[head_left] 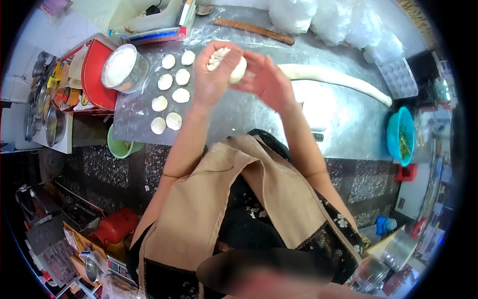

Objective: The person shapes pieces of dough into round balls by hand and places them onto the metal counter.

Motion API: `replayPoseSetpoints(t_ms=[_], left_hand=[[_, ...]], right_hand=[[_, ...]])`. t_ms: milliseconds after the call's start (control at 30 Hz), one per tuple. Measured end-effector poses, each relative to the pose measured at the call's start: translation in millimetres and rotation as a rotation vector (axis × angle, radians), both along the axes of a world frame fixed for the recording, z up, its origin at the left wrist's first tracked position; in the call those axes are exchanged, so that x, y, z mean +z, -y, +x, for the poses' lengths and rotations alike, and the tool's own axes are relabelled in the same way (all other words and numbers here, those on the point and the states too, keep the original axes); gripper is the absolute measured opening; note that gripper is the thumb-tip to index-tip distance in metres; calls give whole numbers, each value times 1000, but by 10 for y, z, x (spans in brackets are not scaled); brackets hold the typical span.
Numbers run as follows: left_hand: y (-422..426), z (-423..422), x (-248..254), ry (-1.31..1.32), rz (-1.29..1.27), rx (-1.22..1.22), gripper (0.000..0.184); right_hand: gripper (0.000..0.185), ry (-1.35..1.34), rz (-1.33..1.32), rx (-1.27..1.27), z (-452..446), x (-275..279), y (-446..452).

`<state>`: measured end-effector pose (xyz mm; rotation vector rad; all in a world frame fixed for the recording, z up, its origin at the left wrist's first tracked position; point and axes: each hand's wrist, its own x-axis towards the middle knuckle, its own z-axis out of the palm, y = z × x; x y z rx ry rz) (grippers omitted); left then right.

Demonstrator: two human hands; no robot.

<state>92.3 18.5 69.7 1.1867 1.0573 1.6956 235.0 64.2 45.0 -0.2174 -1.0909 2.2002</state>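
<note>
A white piece of dough (238,73), with a gathered, creased top, is held up over the metal table (219,119). My left hand (211,82) is closed around it, the thumb lying across the dough. To its right, my right hand (273,85) has its fingers stretched out and apart, their tips close to the dough's side. Whether those tips touch it I cannot tell. Left of my hands, several round dough pieces (165,81) lie in two rough columns. Behind my right hand, a long dough roll (333,75) stretches to the right.
A flour bowl (119,69) and a red container (94,74) stand at the left. A wooden stick (254,30) lies at the back beside bulging plastic bags (328,20). At the right edge are a white tray (397,77) and a turquoise basin (400,135) with green filling.
</note>
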Motion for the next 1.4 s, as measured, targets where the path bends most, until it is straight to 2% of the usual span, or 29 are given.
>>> replayPoseSetpoints(t_ms=[67, 100, 133, 167, 200, 233, 300, 333, 367, 400, 433, 467, 500, 567, 600, 633, 700, 733, 833, 867, 967, 1033, 1100, 1167, 1233, 1267, 1333, 1367, 1400], left_hand=[[-83, 74, -63, 261, 97, 184, 21], [-117, 84, -145, 261, 87, 189, 21], [-182, 78, -220, 81, 214, 246, 21], [-231, 88, -274, -101, 344, 296, 21], [-228, 146, -276, -140, 293, 306, 18], [-243, 124, -299, -141, 294, 303, 18], [-305, 57, -299, -580, 498, 274, 12], [-219, 141, -304, -220, 377, 116, 35], [-152, 177, -288, -222, 383, 116, 35], [-69, 212, -179, -299, 402, 230, 48], [-40, 246, -134, -326, 417, 270, 49], [-8, 281, -91, -352, 432, 311, 50], [3, 254, -129, -350, 417, 317, 50], [-73, 163, -136, -612, 516, 424, 34], [-64, 198, -39, -532, 533, 488, 25], [-51, 196, -46, -531, 532, 487, 25], [-19, 184, -116, -229, 494, 359, 29], [-38, 188, -191, -215, 478, 326, 36], [-71, 237, -281, -366, 384, 317, 37], [-114, 145, -392, -456, 335, 214, 33], [-114, 107, -381, -404, 331, 99, 31], [-113, 130, -394, -399, 310, 24, 35], [-129, 255, -410, -305, 302, 263, 27], [-67, 222, -323, -300, 275, 264, 22], [-14, 179, -280, -319, 219, 154, 40], [-48, 154, -330, -314, 216, 151, 40], [-146, 115, -438, -916, 475, 316, 50], [-132, 96, -491, -908, 466, 310, 50], [-145, 85, -471, -702, 318, 174, 56]], right_hand=[[68, -229, -229, 8, -167, 86, 195], [66, -323, -301, -29, -231, 106, 253], [66, -326, -306, -28, -296, 137, 283], [61, -275, -322, -171, -349, 173, 298], [58, -220, -337, -314, -372, 188, 308], [58, -223, -336, -317, -380, 182, 305], [57, -90, -437, -413, -396, 146, 244], [59, -123, -469, -390, -370, 108, 196], [59, -126, -464, -389, -323, 120, 161], [61, -128, -345, -348, -271, 170, 177], [63, -126, -234, -308, -240, 215, 229], [69, -100, -260, -315, -261, 285, 311], [69, -91, -272, -310, -266, 299, 373], [74, -71, -206, -344, -287, 375, 394], [74, -97, -212, -305, -252, 439, 435], [74, -97, -213, -306, -255, 415, 409], [71, -206, -301, -265, -278, 293, 331], [66, -207, -397, -326, -346, 249, 289], [60, -157, -466, -330, -435, 104, 243], [55, -159, -528, -350, -433, 41, 211], [53, -67, -568, -420, -387, 13, 141], [54, -34, -486, -459, -394, 22, 141], [57, -23, -444, -491, -439, 87, 254], [60, -73, -436, -456, -467, 36, 244], [57, -210, -501, -396, -442, -7, 213], [57, -206, -503, -400, -454, -44, 204], [53, -244, -521, -344, -486, -137, 160], [53, -236, -528, -351, -494, -192, 149], [50, -160, -537, -416, -502, -242, 93]])
